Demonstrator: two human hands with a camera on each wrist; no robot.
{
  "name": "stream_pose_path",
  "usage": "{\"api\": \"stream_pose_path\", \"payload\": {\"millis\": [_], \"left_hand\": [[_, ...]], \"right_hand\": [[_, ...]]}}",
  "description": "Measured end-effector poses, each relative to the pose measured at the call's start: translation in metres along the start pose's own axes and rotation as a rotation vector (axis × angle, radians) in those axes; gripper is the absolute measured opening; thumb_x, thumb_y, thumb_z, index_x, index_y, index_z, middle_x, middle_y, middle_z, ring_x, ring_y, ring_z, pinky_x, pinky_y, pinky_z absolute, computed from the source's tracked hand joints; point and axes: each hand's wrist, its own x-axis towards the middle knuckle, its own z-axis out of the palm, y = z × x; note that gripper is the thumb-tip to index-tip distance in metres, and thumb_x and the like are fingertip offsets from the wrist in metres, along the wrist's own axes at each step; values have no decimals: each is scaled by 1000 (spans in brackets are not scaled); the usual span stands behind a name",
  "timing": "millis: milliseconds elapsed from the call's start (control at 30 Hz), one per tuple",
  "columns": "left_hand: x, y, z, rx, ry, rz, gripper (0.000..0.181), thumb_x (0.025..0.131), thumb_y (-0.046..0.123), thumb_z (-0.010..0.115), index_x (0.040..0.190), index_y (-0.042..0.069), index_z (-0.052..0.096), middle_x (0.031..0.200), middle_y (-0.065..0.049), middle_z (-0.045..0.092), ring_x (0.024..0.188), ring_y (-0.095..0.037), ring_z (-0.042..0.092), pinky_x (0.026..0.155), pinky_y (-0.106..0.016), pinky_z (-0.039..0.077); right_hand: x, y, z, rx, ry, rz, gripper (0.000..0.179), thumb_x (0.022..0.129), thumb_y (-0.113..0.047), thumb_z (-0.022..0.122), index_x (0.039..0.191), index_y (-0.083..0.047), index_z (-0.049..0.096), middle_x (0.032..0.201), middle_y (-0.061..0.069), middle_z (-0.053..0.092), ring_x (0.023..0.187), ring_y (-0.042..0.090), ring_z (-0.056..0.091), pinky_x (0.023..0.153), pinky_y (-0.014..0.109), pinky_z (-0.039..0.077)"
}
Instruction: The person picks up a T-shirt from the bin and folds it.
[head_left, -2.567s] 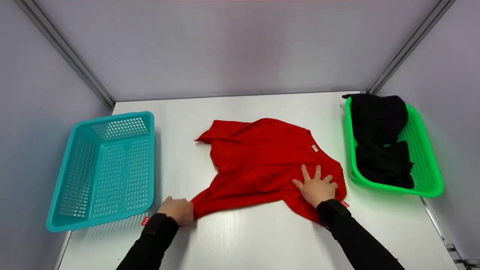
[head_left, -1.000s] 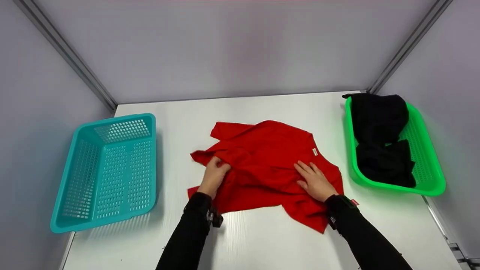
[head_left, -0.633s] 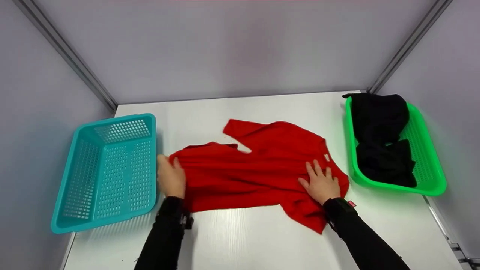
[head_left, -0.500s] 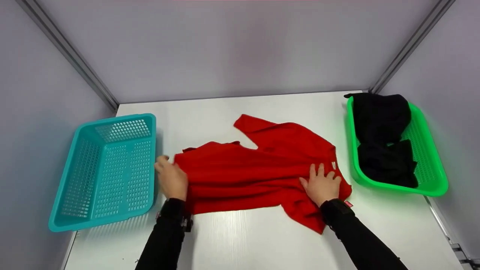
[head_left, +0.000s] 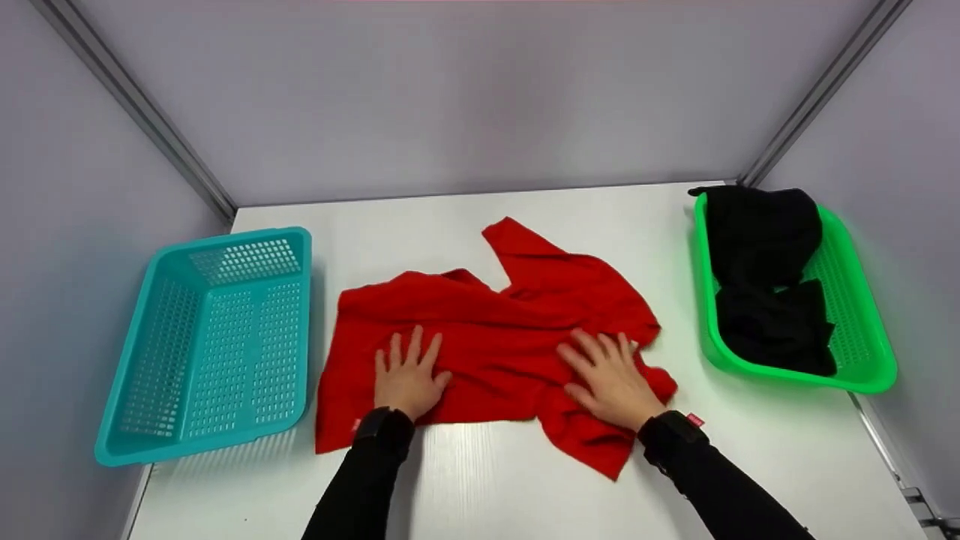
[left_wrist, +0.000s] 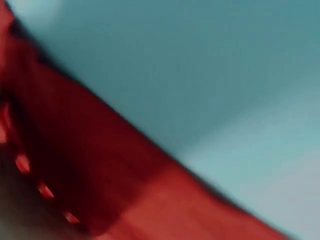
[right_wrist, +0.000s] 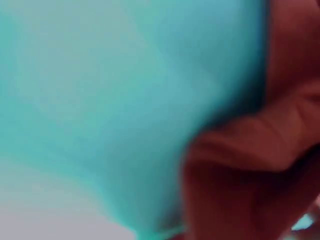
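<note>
A red short-sleeved shirt (head_left: 480, 322) lies spread on the white table, its hem toward the left and its collar end at the right. One sleeve points to the back, the other to the front. My left hand (head_left: 409, 382) rests on the body of the shirt near the hem, fingers straight and spread. Toward the collar, my right hand (head_left: 611, 382) rests on the cloth with fingers extended, partly covering the neck. Up close, the left wrist view has a blurred edge of the red cloth (left_wrist: 125, 165); the right wrist view has a blurred fold of red cloth (right_wrist: 240, 160).
A teal perforated basket (head_left: 306, 337) stands at the left, with nothing in it. At the right is a green basket (head_left: 862, 322) holding black cloth (head_left: 761, 247), part of which hangs over its back rim. Pale panels wall in the table (head_left: 465, 480) at the back and sides.
My left hand pulled the shirt's hem end out to the left, then let go and moved right onto the cloth. The right hand slid slightly left; the back sleeve swung rightward.
</note>
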Motion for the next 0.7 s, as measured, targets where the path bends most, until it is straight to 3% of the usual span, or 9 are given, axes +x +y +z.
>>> {"api": "stream_pose_path", "payload": {"millis": [100, 167, 233, 333, 400, 467, 533, 600, 700], "left_hand": [[6, -4, 4, 71, 79, -69, 71, 102, 48, 55, 163, 24, 28, 170, -14, 17, 155, -45, 9, 121, -66, 7], [7, -3, 4, 102, 142, -46, 73, 100, 46, 58, 163, 22, 28, 170, -15, 17, 155, -46, 11, 120, -68, 9], [7, 4, 3, 118, 202, 48, 76, 98, 43, 63, 162, 20, 29, 170, -16, 17, 154, -48, 13, 119, -69, 13], [2, 22, 1, 87, 270, 258, 72, 95, 38, 69, 158, 19, 38, 165, -17, 27, 148, -48, 26, 115, -66, 29], [-6, 36, 2, 73, 270, 387, 62, 95, 37, 69, 150, 20, 47, 156, -17, 38, 140, -44, 39, 108, -61, 40], [-18, 48, 3, 58, 205, 442, 56, 96, 43, 66, 146, 23, 52, 145, -15, 47, 132, -40, 47, 102, -58, 45], [-27, 55, 7, 70, 116, 425, 59, 97, 53, 61, 148, 25, 52, 146, -14, 49, 132, -39, 47, 103, -60, 43], [-32, 52, 11, 92, 38, 356, 68, 98, 62, 52, 155, 27, 44, 156, -12, 43, 142, -41, 40, 109, -66, 35], [-26, 30, 13, 115, 7, 204, 74, 99, 65, 46, 162, 28, 32, 168, -10, 25, 152, -46, 23, 115, -72, 20]], "right_hand": [[-6, -8, 3, 80, -171, -58, 68, 98, -54, 61, 156, -23, 45, 164, 16, 32, 138, 66, 31, 111, 79, 12], [-7, -10, 5, 68, -219, -6, 69, 98, -58, 57, 158, -26, 41, 166, 13, 29, 139, 67, 28, 112, 79, 11], [-5, -7, 7, -15, -179, 105, 67, 99, -57, 56, 158, -27, 41, 165, 11, 33, 139, 65, 31, 113, 77, 13], [0, 5, 9, -167, -29, 341, 64, 100, -51, 57, 153, -17, 48, 156, 15, 47, 132, 66, 40, 110, 79, 19], [4, 16, 8, -214, 40, 500, 64, 100, -48, 58, 150, -8, 50, 150, 24, 50, 126, 70, 42, 106, 82, 20], [8, 24, 1, -146, 17, 654, 68, 103, -46, 53, 151, 1, 44, 151, 33, 42, 125, 76, 35, 105, 85, 15], [13, 31, -5, -52, -48, 748, 72, 105, -46, 47, 153, 6, 35, 155, 39, 30, 128, 80, 23, 104, 87, 8], [18, 32, -11, 39, -131, 774, 76, 107, -47, 42, 157, 7, 24, 160, 40, 15, 132, 80, 11, 103, 87, 1], [24, 25, -11, 13, -93, 637, 77, 104, -44, 53, 160, -1, 24, 165, 34, 8, 140, 74, 7, 104, 87, 2]]}}
